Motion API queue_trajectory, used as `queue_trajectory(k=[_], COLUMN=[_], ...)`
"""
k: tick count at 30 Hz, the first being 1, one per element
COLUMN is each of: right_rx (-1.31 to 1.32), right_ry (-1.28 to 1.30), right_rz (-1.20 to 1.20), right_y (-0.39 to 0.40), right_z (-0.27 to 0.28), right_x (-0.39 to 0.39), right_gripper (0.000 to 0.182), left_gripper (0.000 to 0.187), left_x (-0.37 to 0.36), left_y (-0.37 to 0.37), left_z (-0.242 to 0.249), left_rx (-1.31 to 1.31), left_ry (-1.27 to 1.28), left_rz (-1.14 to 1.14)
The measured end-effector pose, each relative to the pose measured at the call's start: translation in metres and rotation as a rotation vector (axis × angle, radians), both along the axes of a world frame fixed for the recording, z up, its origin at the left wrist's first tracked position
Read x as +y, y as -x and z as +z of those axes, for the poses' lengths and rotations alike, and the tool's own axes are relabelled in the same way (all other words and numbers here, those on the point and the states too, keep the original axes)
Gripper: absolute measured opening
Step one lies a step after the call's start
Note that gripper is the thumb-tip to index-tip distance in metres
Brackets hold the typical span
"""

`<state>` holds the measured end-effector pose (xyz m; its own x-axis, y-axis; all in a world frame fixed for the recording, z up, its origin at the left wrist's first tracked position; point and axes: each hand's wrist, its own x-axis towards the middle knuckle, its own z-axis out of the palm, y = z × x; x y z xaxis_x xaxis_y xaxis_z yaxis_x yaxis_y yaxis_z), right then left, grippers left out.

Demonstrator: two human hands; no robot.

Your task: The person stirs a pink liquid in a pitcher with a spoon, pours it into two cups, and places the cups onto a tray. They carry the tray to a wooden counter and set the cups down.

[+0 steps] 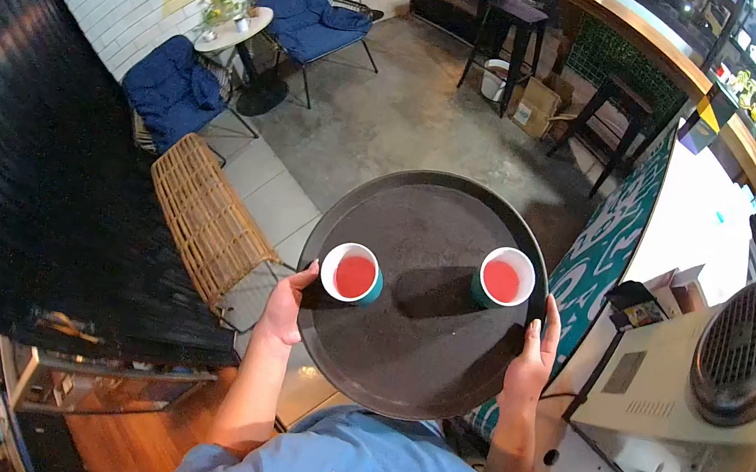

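Held level in front of my body is a round dark serving tray [396,361]. My left hand [287,306] grips its left rim, and my right hand [534,357] grips the rim on the right. The fingers under the tray are hidden. Two paper cups with white insides and teal outsides stand upright on it, each with red liquid inside. The left cup [352,273] is near my left fingers; the right cup [504,279] sits a little farther back, close to the right rim.
To the left are a rattan chair [209,216], blue cushioned chairs [310,20] and a small round table [234,31] with plants. Black bar stools [508,42] line the wooden counter [636,34]. On my right, a beige machine [676,380] stands on a white counter [706,213].
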<state>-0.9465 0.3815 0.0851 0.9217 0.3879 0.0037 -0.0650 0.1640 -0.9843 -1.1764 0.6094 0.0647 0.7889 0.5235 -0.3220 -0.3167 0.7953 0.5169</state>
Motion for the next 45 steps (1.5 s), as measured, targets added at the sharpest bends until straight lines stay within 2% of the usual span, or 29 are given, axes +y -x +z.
queue_trajectory(k=[3,6,9,11,14,15,17,19,21,22,24,25,27,28,32,35,39,40,41,44,45], right_rx=[0.054,0.003,0.076,0.083,-0.188,-0.195,-0.435,-0.809,-0.884,-0.879,-0.889,-0.886,-0.599,-0.651,-0.65,-0.614,-0.586,-0.55,-0.55,-0.546,-0.548], right_ry=[-0.207,-0.076,-0.115,-0.111,0.07,0.079,0.355,0.606,0.618,0.627,0.48,0.491,0.253,0.333,0.412,0.458,0.505,0.466,0.465,0.474,0.469], right_rz=[0.046,-0.009,0.033,0.036,-0.065,-0.072,-0.225,-0.372,-0.352,-0.374,-0.265,-0.3,-0.175,-0.171,-0.206,-0.26,-0.306,-0.316,-0.313,-0.329,-0.319], right_y=[-0.034,-0.071,-0.106,-0.127,-0.164,-0.174,-0.192,-0.216,-0.234,-0.248,-0.277,-0.293,-0.322,-0.341,-0.396,-0.436,-0.502,-0.516,-0.534,-0.591,-0.612], right_z=[-0.004,0.005,0.024,0.028,0.022,0.026,0.037,0.046,0.059,0.058,0.059,0.061,0.063,0.066,0.079,0.082,0.062,0.063,0.059,0.048,0.045], right_x=[0.029,0.054,0.079,0.093,0.119,0.128,0.146,0.164,0.187,0.201,0.227,0.244,0.276,0.287,0.325,0.348,0.367,0.374,0.378,0.387,0.391], right_gripper=[0.045,0.046,0.047,0.05,0.051,0.051,0.05,0.055,0.058,0.058,0.068,0.068,0.083,0.095,0.1,0.099,0.088,0.079,0.079,0.063,0.063], left_gripper=[0.039,0.04,0.038,0.035,0.033,0.033,0.032,0.033,0.033,0.033,0.034,0.035,0.037,0.038,0.042,0.042,0.041,0.04,0.039,0.038,0.038], left_x=[0.03,0.057,0.088,0.106,0.134,0.144,0.166,0.191,0.218,0.232,0.256,0.27,0.302,0.315,0.361,0.386,0.407,0.411,0.414,0.422,0.426], left_y=[-0.039,-0.075,-0.115,-0.144,-0.183,-0.196,-0.224,-0.256,-0.29,-0.309,-0.345,-0.368,-0.407,-0.425,-0.5,-0.55,-0.617,-0.632,-0.649,-0.701,-0.719], left_z=[-0.002,0.007,0.017,0.027,0.023,0.022,0.021,0.019,0.018,0.019,0.018,0.019,0.025,0.028,0.03,0.04,0.033,0.03,0.027,0.018,0.013], left_rx=[-0.033,-0.027,-0.029,0.004,0.068,0.061,0.004,0.033,0.067,0.074,0.081,0.048,0.024,0.041,-0.004,-0.025,0.037,0.102,0.163,0.209,0.21], left_ry=[0.015,0.046,-0.024,0.029,-0.024,-0.016,-0.026,-0.041,-0.056,-0.065,-0.072,-0.056,-0.038,-0.028,0.004,0.026,0.016,-0.058,-0.131,-0.117,-0.117], left_rz=[-0.006,-0.018,-0.039,-0.022,0.0,-0.007,-0.077,-0.082,-0.099,-0.124,-0.185,-0.214,-0.274,-0.312,-0.416,-0.481,-0.469,-0.441,-0.411,-0.406,-0.394])
